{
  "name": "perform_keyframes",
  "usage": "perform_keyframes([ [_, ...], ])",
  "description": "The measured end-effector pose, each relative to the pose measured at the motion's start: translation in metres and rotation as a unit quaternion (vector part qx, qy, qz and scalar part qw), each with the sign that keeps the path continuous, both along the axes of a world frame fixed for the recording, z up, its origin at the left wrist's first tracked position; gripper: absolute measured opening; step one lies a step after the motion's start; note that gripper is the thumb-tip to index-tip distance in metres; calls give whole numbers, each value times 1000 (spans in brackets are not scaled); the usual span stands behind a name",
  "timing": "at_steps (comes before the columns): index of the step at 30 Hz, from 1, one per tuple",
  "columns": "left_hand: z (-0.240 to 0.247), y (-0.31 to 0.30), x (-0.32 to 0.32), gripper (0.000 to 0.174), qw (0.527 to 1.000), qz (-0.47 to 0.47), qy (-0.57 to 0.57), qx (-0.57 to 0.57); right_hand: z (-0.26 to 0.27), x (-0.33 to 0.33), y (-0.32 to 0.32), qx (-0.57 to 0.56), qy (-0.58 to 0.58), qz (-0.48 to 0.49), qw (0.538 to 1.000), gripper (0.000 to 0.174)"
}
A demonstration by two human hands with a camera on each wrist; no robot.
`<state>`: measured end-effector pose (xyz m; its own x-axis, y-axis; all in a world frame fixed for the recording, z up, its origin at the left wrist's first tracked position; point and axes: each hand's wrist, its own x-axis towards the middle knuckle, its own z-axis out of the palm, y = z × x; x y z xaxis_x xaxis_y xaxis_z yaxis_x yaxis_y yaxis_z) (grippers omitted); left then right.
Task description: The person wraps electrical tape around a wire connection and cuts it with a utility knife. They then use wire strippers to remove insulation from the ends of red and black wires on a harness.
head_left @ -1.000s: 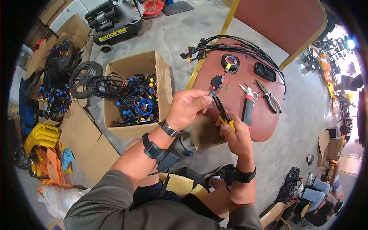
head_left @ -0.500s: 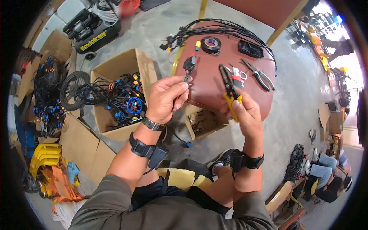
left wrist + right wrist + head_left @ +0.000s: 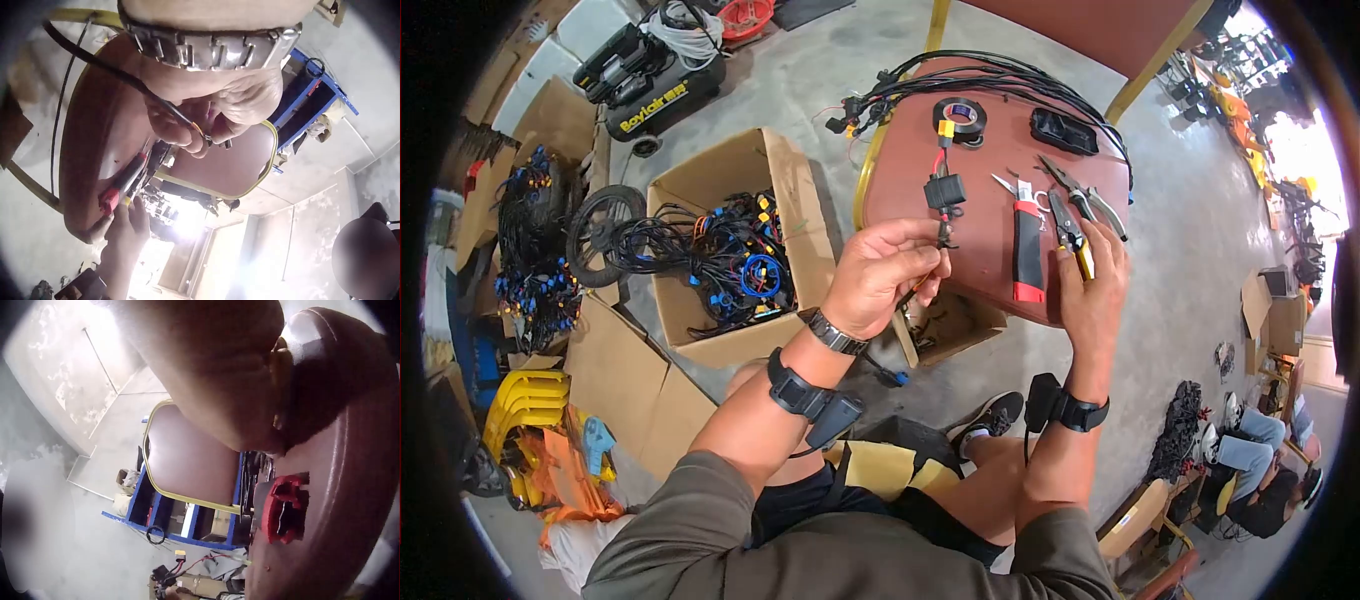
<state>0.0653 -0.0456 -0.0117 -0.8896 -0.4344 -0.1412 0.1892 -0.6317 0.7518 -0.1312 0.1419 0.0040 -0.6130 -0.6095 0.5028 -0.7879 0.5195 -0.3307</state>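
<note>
My left hand (image 3: 890, 275) pinches a wire lead with a black box (image 3: 945, 192) and a yellow connector (image 3: 945, 130) at its far end. In the left wrist view, a black cable (image 3: 112, 75) runs down to the same fingertips, where thin coloured wires show. At the right of the brown chair seat (image 3: 900, 185), my right hand (image 3: 1095, 285) has thumb and fingers around the yellow handles of wire strippers (image 3: 1064, 222), which lie close over the seat. Beside them are a tool with a black and red handle (image 3: 1028, 250) and grey-handled pliers (image 3: 1111, 216).
On the seat are a tape roll (image 3: 972, 126), a black case (image 3: 1064, 132) and a bundle of black cables (image 3: 1000, 67). A small cardboard box (image 3: 970, 340) sits under the front edge. A larger carton (image 3: 805, 215) full of cables stands to the left.
The wire strippers have left the wire at my left fingertips and moved right, down onto the seat beside the pliers. My left hand keeps its pinch on the lead.
</note>
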Motion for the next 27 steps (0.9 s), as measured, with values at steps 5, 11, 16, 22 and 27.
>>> perform_keyframes([
  [5,-1,9,-10,32,1000,5,4,7,14,38,-21,-142,-412,142,889,29],
  [11,-3,21,-21,31,1000,-7,-27,-9,11,58,-37,-112,-466,198,855,17],
  [16,3,18,-23,28,994,-50,-87,-43,0,52,-35,-97,-385,190,898,6],
  [22,7,29,-27,20,972,-7,-129,-195,5,50,-36,-118,-319,189,921,4],
  [27,6,29,-28,15,972,-15,-143,-186,3,42,-35,-119,-322,214,915,4],
])
